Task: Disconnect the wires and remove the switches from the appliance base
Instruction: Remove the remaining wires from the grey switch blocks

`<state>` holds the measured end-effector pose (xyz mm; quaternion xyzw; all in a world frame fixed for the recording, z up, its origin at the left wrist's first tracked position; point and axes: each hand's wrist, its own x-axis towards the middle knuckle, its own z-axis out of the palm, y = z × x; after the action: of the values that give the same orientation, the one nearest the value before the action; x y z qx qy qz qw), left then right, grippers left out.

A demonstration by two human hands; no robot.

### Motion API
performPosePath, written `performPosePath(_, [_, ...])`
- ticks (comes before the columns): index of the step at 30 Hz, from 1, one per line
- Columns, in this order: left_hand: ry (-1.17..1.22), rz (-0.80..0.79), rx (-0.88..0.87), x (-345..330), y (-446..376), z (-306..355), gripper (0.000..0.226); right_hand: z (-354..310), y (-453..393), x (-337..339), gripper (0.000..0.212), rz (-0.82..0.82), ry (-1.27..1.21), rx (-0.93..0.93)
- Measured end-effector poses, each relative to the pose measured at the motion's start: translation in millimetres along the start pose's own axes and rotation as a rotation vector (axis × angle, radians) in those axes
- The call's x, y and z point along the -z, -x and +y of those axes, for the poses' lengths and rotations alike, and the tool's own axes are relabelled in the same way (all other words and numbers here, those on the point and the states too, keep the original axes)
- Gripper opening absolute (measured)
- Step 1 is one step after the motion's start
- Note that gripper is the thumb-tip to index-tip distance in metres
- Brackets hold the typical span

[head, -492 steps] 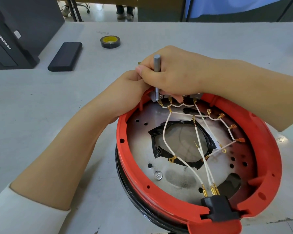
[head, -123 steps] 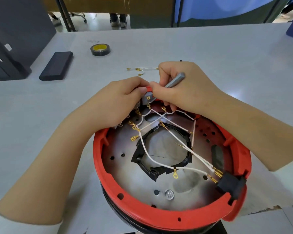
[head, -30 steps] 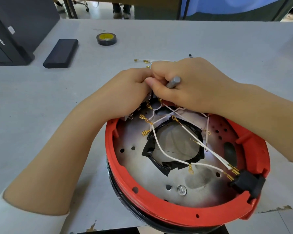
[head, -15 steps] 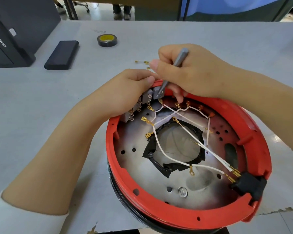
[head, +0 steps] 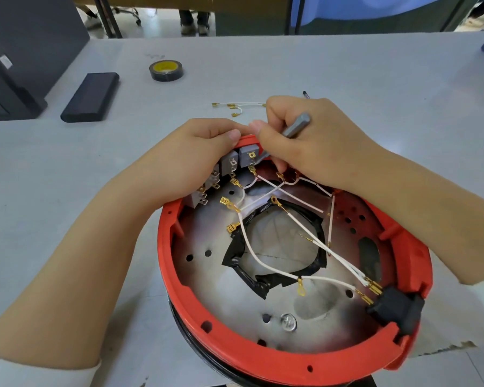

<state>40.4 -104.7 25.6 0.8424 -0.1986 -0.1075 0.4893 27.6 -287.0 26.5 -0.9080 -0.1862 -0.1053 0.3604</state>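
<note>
The round red appliance base [head: 235, 339] lies open side up before me, white wires [head: 252, 247] with gold terminals crossing its metal floor. Several grey switches [head: 229, 163] sit in a row inside the far left rim. My left hand [head: 190, 160] grips the rim over those switches, fingers curled on the outside. My right hand [head: 305, 146] holds a grey metal tool [head: 295, 127], its tip down at the rightmost switch [head: 248, 156]. A black socket [head: 394, 308] sits in the near right rim with wires plugged in.
Loose white wires [head: 241, 106] with gold ends lie on the grey table behind the hands. A roll of black tape [head: 166, 70], a flat black block [head: 91, 96] and a dark case [head: 25, 51] stand at the far left. A pen tip [head: 306, 94] shows behind my right hand.
My right hand has dropped lower and tilted the tool flatter, bringing its tip against the rightmost switch. My left hand has stayed on the rim.
</note>
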Motion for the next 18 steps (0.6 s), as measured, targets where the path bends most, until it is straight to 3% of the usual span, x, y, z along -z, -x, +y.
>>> performPosePath(18, [0.001, -0.006, -0.021, 0.2, -0.4, -2.1, 0.031, -3.2, 2.3, 1.5, 0.032, -0.028, -0.09, -0.01])
